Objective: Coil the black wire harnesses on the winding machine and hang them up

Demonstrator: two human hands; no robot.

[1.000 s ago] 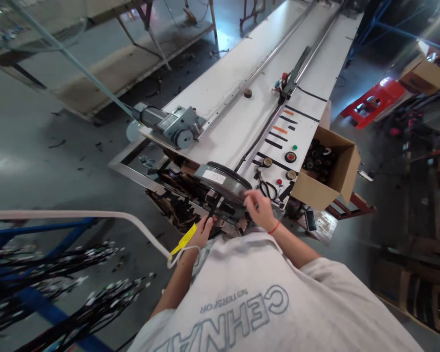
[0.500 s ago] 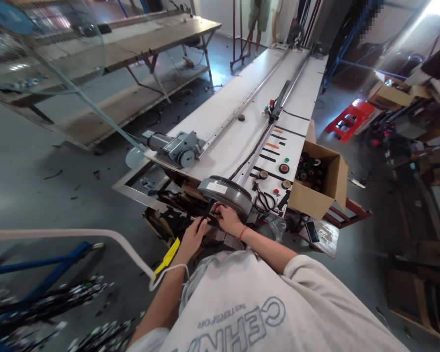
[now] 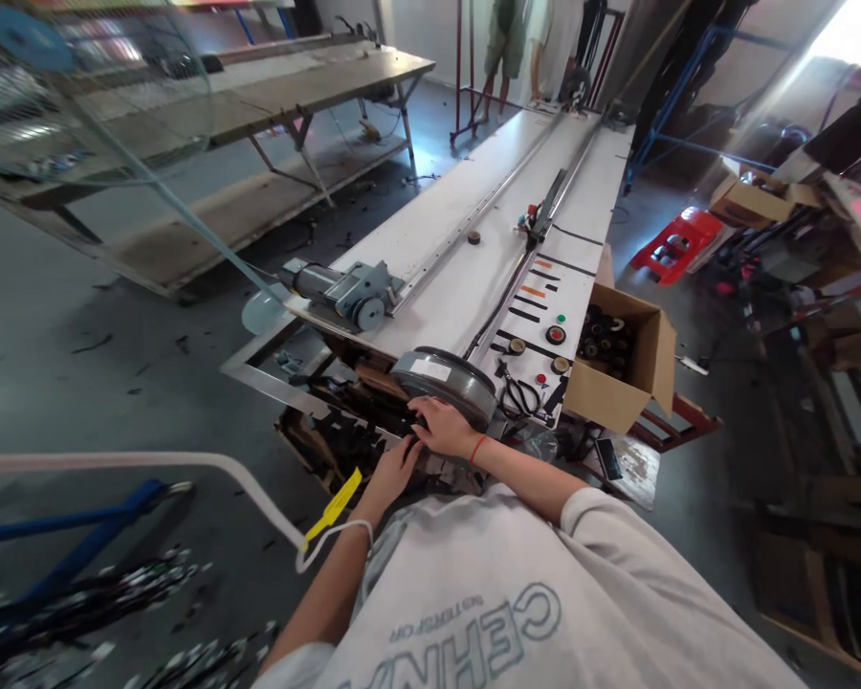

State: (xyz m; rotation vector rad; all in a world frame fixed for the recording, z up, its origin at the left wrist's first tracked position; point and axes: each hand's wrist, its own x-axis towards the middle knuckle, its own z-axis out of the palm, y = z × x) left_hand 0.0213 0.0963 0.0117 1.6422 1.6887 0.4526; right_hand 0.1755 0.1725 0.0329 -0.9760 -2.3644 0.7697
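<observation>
A round dark drum [image 3: 445, 381] with a white label lies at the near end of the long white table [image 3: 430, 316]. My right hand [image 3: 441, 426], with a red band at the wrist, is at the drum's near edge, its fingers bent over something dark that I cannot make out. Just left of it and lower, my left hand [image 3: 397, 469] has its fingers pressed together, close to the right fingertips; what they hold is hidden. Black scissors [image 3: 518, 390] lie right of the drum, beside tape rolls [image 3: 517, 346] and a red button [image 3: 556, 335].
A motor unit [image 3: 351, 295] sits on the table's left corner. At the right stands an open cardboard box [image 3: 609, 392] of dark rolls, with a phone [image 3: 607, 459] below it. A red stool [image 3: 678, 244] is farther right. People stand at the far end.
My left hand has moved slightly right and down, and the dark strip above it no longer shows. My right hand has closed in over the drum's near edge, fingers nearer the left hand.
</observation>
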